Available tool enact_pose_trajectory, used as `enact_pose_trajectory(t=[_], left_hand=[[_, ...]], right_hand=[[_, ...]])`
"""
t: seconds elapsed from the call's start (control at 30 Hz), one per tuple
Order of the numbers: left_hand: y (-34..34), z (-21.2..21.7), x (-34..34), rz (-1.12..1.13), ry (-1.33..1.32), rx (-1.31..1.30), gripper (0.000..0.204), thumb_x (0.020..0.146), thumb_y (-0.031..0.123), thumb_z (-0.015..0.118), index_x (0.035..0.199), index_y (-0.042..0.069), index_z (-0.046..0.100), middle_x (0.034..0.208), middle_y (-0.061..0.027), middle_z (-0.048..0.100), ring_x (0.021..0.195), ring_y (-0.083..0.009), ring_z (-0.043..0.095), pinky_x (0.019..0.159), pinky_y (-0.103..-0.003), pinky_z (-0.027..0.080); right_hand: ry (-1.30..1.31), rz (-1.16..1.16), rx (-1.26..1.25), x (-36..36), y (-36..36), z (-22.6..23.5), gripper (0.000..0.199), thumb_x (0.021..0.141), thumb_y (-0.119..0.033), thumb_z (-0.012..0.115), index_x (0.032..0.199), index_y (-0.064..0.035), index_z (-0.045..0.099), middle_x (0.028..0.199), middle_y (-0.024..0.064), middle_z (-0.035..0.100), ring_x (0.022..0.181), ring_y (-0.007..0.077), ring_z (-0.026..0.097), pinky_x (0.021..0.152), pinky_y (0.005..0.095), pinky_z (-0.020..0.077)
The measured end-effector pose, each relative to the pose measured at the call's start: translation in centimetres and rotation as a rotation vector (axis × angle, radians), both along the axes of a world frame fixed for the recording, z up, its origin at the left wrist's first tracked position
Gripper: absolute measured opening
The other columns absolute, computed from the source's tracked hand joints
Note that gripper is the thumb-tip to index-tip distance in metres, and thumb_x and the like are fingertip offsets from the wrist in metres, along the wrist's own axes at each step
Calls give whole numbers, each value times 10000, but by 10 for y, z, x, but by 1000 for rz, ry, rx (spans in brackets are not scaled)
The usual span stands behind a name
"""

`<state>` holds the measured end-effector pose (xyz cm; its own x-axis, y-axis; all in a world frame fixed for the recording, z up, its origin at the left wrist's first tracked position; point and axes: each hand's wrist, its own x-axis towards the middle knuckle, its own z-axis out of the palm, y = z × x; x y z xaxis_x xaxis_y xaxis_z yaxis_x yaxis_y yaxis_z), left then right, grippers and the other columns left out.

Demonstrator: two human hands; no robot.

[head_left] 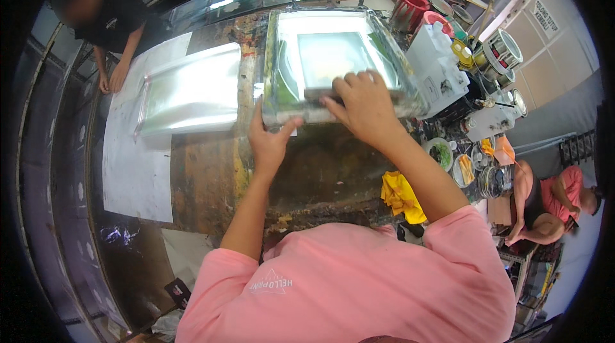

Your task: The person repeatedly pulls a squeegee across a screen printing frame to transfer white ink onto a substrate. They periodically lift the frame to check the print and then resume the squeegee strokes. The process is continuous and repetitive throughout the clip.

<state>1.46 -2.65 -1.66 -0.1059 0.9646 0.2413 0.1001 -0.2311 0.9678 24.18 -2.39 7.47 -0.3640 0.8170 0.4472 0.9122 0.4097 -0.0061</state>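
My right hand (362, 103) grips the squeegee (320, 94) on the screen frame (282, 55); my left hand (269, 141) clasps the frame's near edge.

A messy print workshop: a long stained table (211, 176), a printing frame (333, 61), and paint buckets (410, 10).

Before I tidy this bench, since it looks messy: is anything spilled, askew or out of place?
The worktable is crusted with dried yellow and brown ink beside the screen-printing frame. A crumpled yellow rag hangs at its near edge. The frame itself sits square under both hands.
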Motion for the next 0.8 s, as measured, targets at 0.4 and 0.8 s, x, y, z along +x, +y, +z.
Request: enact_pose_trajectory(t=[0.4, 0.8], left_hand=[[-7, -3, -4, 35, 1362, -111, 1137, 905, 707, 716, 1649, -53, 312, 1655, -346, 347, 1582, -442, 281, 1280, -618, 173], [71, 24, -4, 252, 810, 219, 573, 994, 333, 734, 1448, 0, 631, 1469, -238, 638, 1393, -463, 556, 1235, -508, 366]], right_hand=[[86, 28, 373, 5, 107, 123, 561, 1003, -596, 605, 956, -61, 766, 802, 137, 717, 811, 332, 694, 848, 476, 448], [156, -28, 200, 6, 137, 170, 660, 1001, -619, 562, 829, -19, 777, 801, 205, 743, 847, 388, 722, 854, 530, 480]])
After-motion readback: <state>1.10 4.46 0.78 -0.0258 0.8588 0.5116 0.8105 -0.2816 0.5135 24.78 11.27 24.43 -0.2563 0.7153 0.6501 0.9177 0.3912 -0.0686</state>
